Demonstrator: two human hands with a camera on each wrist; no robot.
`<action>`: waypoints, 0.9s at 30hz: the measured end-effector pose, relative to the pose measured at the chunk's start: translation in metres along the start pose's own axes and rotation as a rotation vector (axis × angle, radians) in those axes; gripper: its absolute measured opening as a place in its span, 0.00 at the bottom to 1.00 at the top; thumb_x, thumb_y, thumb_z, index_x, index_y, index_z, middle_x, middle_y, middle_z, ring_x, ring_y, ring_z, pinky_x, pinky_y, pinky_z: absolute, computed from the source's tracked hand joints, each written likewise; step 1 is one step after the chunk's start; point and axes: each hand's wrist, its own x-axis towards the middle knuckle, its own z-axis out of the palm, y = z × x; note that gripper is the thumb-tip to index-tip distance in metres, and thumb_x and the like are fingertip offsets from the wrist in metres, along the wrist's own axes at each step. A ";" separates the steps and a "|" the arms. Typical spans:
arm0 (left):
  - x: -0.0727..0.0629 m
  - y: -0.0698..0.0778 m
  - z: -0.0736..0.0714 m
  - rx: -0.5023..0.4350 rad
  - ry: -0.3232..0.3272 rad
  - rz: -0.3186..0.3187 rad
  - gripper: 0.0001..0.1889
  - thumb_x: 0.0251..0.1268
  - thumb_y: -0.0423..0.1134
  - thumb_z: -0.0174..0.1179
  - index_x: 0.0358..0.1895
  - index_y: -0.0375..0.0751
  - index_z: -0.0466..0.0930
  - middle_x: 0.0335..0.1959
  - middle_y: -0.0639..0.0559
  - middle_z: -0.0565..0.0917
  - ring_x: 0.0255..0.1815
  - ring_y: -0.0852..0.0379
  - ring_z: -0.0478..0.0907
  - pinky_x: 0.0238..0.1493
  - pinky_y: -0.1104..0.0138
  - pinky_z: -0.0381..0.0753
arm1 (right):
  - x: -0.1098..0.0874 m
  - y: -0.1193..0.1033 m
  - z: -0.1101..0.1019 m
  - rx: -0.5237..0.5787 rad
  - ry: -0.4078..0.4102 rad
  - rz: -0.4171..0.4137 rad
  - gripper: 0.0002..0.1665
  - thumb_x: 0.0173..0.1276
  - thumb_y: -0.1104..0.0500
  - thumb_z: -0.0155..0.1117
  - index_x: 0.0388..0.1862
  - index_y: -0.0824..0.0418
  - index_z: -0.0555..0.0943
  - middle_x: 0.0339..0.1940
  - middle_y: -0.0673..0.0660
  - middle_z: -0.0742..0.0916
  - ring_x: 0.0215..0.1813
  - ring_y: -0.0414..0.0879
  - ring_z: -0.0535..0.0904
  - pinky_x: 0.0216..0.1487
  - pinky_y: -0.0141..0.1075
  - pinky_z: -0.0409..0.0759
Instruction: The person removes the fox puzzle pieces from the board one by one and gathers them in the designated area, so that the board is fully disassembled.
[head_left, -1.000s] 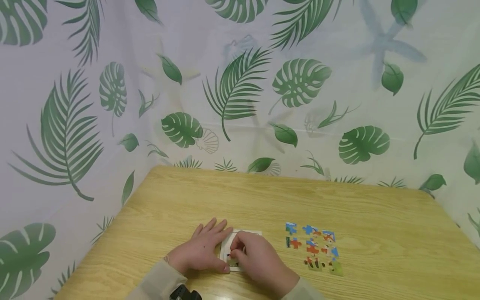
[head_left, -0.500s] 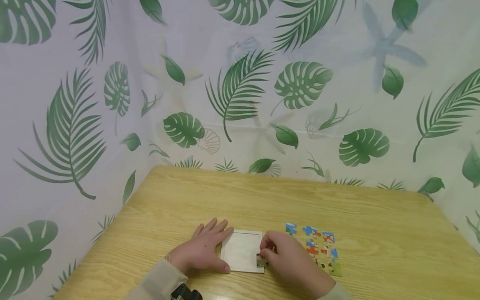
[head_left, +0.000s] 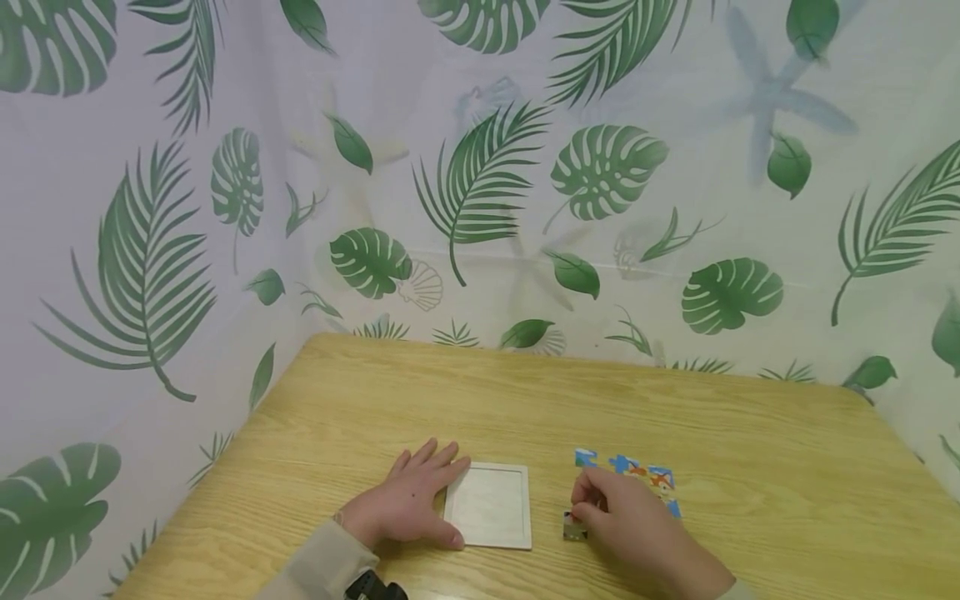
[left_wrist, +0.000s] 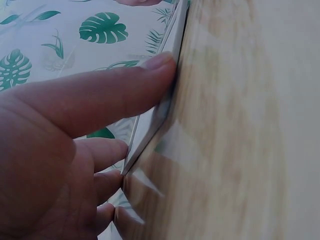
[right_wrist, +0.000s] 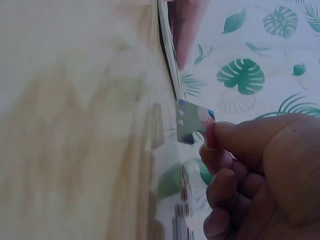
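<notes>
In the head view, a square white puzzle tray lies on the table with nothing in its recess. My left hand rests at its left side, fingers spread and straight. The left wrist view shows the thumb touching the edge of the tray. To the right of the tray, my right hand pinches a small puzzle piece between thumb and forefinger. Seen from the right wrist, that piece is held upright over the table, with a green and red print.
Several blue and orange puzzle pieces lie on the wooden table beyond the right hand, which partly covers them. A white curtain with green leaves stands behind the table.
My right hand has carried the pinched puzzle piece rightward, from over the tray to beside the loose pieces. The left hand has stayed at the tray's left side.
</notes>
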 end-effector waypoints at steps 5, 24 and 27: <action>0.003 0.001 0.001 -0.005 -0.004 0.005 0.55 0.49 0.61 0.74 0.80 0.44 0.59 0.82 0.42 0.51 0.82 0.38 0.38 0.75 0.37 0.35 | -0.006 0.012 -0.012 0.020 -0.036 0.026 0.06 0.73 0.58 0.66 0.35 0.52 0.79 0.29 0.40 0.85 0.31 0.37 0.77 0.32 0.32 0.75; 0.003 0.007 -0.001 0.018 -0.003 -0.002 0.56 0.49 0.60 0.75 0.80 0.43 0.59 0.82 0.41 0.51 0.81 0.36 0.39 0.74 0.36 0.36 | -0.001 0.033 -0.010 -0.111 0.033 0.055 0.08 0.67 0.55 0.72 0.29 0.48 0.82 0.20 0.40 0.78 0.24 0.36 0.71 0.28 0.33 0.72; 0.001 0.006 0.000 0.013 -0.008 -0.007 0.55 0.49 0.60 0.75 0.80 0.43 0.59 0.82 0.41 0.52 0.81 0.36 0.39 0.74 0.35 0.36 | -0.002 0.030 -0.005 -0.136 0.037 0.071 0.08 0.67 0.55 0.72 0.29 0.47 0.82 0.20 0.40 0.77 0.24 0.36 0.70 0.28 0.33 0.71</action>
